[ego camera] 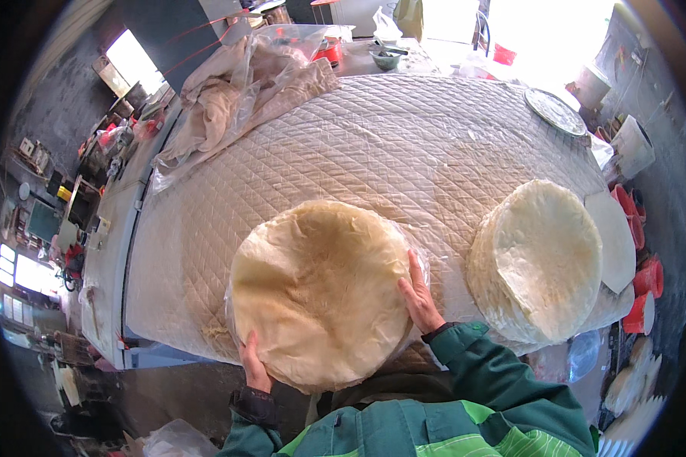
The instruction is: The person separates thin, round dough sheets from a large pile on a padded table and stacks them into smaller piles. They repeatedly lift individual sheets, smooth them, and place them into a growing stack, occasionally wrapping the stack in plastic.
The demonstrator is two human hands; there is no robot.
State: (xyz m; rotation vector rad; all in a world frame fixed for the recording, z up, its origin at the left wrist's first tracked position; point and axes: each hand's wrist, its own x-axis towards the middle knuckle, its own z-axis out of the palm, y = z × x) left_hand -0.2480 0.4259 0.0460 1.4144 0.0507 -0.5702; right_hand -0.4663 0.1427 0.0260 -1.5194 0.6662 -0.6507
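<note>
A stack of thin round dough sheets [320, 297] lies at the near edge of a table covered with a quilted pad [377, 131]. Clear plastic shows around the stack's rim. My left hand [255, 364] is at its lower left edge, thumb on top and the other fingers hidden beneath or behind it. On the right edge lies my right hand [420, 294], fingers along the rim and thumb on the top sheet. A second, taller stack of round sheets [546, 263] stands to the right, with floury, uneven sides.
Crumpled cloth and clear plastic [217, 108] lie at the far left of the pad. A round lid or tray [554, 111] rests at the far right. A green bowl [386, 59] stands beyond the pad. Red containers [647, 277] line the right side. A white chest-like unit [111, 251] adjoins the left.
</note>
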